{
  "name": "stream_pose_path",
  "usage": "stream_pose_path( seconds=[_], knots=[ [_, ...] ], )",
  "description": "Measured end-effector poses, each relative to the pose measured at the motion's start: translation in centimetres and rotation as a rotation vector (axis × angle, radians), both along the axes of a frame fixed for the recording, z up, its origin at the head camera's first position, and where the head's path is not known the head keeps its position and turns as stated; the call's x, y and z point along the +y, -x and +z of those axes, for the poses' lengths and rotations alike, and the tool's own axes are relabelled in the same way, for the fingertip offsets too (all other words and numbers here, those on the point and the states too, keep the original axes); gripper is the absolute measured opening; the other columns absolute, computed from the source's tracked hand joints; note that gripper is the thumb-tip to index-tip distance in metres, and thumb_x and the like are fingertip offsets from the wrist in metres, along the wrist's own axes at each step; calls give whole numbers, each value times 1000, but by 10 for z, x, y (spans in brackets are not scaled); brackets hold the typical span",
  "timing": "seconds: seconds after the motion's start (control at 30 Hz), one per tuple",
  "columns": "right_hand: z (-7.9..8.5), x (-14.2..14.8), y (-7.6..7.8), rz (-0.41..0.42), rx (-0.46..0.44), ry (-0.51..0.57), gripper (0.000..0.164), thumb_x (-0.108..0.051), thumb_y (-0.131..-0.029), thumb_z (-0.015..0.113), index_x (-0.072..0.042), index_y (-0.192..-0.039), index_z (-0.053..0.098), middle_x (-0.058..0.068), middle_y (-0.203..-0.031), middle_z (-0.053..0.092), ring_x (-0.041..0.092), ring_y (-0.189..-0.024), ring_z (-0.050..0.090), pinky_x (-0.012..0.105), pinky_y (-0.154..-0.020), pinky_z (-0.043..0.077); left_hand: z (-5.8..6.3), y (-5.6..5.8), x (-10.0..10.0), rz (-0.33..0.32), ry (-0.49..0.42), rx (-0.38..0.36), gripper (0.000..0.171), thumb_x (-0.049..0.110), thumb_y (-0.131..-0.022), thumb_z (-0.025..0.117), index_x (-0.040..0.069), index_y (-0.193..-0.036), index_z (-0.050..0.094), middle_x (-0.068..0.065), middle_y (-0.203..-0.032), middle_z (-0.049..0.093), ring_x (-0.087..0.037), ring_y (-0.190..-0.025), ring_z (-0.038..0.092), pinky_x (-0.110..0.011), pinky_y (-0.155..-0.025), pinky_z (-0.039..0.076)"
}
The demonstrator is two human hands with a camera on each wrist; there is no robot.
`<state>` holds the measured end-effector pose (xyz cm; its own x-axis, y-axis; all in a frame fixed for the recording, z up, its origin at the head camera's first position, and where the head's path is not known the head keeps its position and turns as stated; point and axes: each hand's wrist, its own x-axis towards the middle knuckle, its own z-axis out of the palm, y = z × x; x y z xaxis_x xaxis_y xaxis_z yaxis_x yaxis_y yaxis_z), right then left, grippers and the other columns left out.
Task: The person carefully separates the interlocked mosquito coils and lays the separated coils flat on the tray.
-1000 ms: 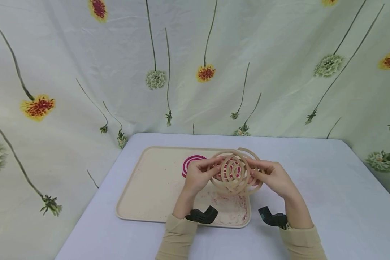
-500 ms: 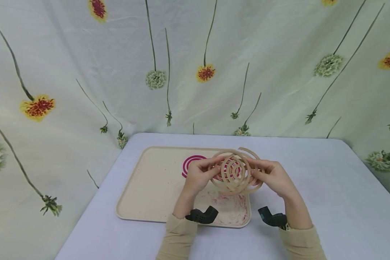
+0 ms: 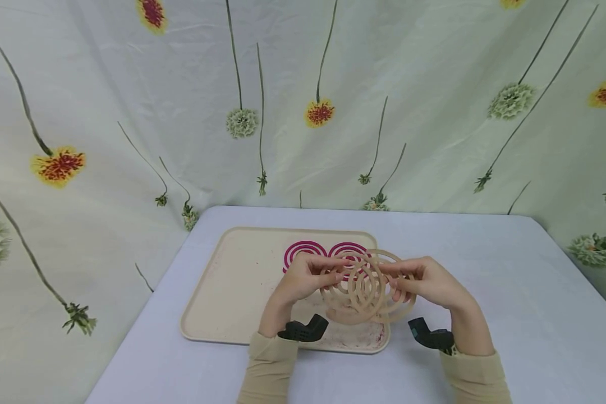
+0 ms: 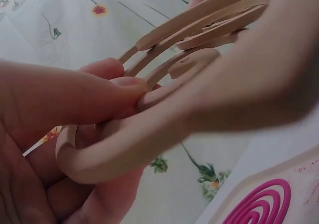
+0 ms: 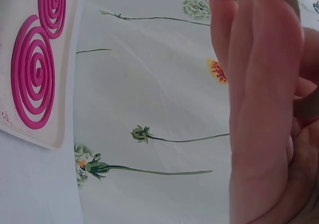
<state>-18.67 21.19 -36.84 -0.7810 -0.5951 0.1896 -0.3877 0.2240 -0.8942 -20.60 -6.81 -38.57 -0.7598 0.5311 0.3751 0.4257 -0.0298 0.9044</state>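
Observation:
Two tan mosquito coils [image 4: 149, 132], overlapping and seemingly interlaced, are held up over the right part of the cream tray [image 3: 232, 297]. My left hand [image 3: 301, 279] pinches them at the left between thumb and fingers. From the other side, my right hand [image 3: 428, 281] pinches them too, its fingers hiding most of the coils in the right wrist view. Behind the held pair, two magenta mosquito coils lie side by side on the tray: a left one [image 3: 305, 243] partly covered by my left hand, and a right one [image 3: 349, 244] overlapped by tan loops.
The tray rests on a white-covered table [image 3: 485, 269], with reddish crumbs in its right front corner. A flower-printed cloth [image 3: 303, 163] rises behind the table. Each wrist carries a black camera mount [image 3: 305, 330].
Both hands have lowered toward the front edge and spread slightly apart, carrying the tan coils down. More of the right magenta coil now shows behind them.

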Motion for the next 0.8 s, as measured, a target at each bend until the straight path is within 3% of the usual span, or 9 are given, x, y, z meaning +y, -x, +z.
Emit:
stream_pose_path(
  seconds=[0.17, 0.3, 0.47, 0.8],
  knots=[
    [-2, 2, 1, 15, 10, -2, 32, 2, -92, 53, 12, -123, 54, 8, -75, 66, 13, -60, 62, 32, -47, 52, 1, 0, 0, 6, 5, -7, 27, -5, -85, 64, -9, -111, 64, -27, -89, 66, -7, -56, 47, -18, -50, 43],
    [-1, 0, 2, -36, -3, 8, 33, 0, -93, 52, 11, -125, 53, 8, -73, 66, 15, -62, 63, 30, -51, 53, 0, 0, 3, 67, -37, 0, 26, -6, -84, 64, -10, -110, 64, -28, -88, 65, -6, -59, 47, -16, -50, 40],
    [0, -5, 0, -90, -9, 60, 35, 1, -93, 52, 12, -126, 52, 9, -73, 67, 13, -64, 63, 30, -54, 54, 0, -1, 7, 120, -104, 0, 25, -7, -84, 64, -12, -108, 64, -28, -87, 65, -6, -64, 58, -15, -53, 45],
    [1, -14, -1, -173, 29, 146, 34, 4, -91, 53, 16, -123, 51, 5, -78, 66, 13, -66, 63, 25, -57, 54, 5, -4, 18, 232, -196, -16, 27, -5, -83, 66, -11, -109, 64, -26, -99, 66, -6, -76, 64, -20, -65, 54]
  ],
)
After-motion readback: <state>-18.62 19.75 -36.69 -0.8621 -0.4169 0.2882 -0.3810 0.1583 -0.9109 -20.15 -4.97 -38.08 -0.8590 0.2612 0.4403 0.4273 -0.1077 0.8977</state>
